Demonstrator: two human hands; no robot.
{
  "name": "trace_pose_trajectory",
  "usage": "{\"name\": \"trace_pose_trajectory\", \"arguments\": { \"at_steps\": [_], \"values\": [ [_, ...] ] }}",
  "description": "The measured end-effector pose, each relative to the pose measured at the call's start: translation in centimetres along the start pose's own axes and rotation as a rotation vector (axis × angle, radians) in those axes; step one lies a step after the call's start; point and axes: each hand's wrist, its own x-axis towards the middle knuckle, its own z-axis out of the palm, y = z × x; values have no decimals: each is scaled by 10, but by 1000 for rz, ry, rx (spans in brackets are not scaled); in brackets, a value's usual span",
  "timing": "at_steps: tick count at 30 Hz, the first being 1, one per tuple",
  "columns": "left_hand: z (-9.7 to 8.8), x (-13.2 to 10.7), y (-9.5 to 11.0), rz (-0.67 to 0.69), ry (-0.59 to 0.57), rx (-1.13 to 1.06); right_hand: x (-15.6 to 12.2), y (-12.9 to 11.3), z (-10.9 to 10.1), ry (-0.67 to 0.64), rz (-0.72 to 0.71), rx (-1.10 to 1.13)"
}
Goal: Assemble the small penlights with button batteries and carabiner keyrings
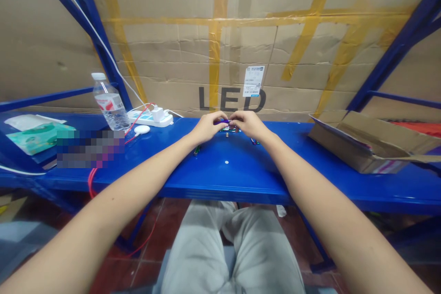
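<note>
Your left hand (pixel 207 127) pinches a slim purple piece (pixel 221 122) over the blue table (pixel 213 177), while your right hand (pixel 249 124) curls beside it, hold unclear, probably to steady it from both sides.

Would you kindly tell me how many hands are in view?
2: the left hand and the right hand, close together at a small purple item over the blue table.

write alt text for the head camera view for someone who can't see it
A person's left hand and right hand meet at a small purple piece over a blue table. A plastic bottle and white power strip are at left, an open cardboard box at right, and taped cardboard marked LED behind.
</note>
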Motion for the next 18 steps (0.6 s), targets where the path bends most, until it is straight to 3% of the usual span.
{"name": "trace_pose_trajectory", "arguments": {
  "at_steps": [5, 10, 18],
  "values": [
    [-1, 0, 6, 50, -32, 156, -3, -2, -6, -81, -165, -292],
    [-1, 3, 3, 66, -103, 331, -3, -1, -6, -127, -236, -350],
    [0, -2, 4, 77, -135, 253, -4, -1, -8, -235, -80, -211]
  ]
}}
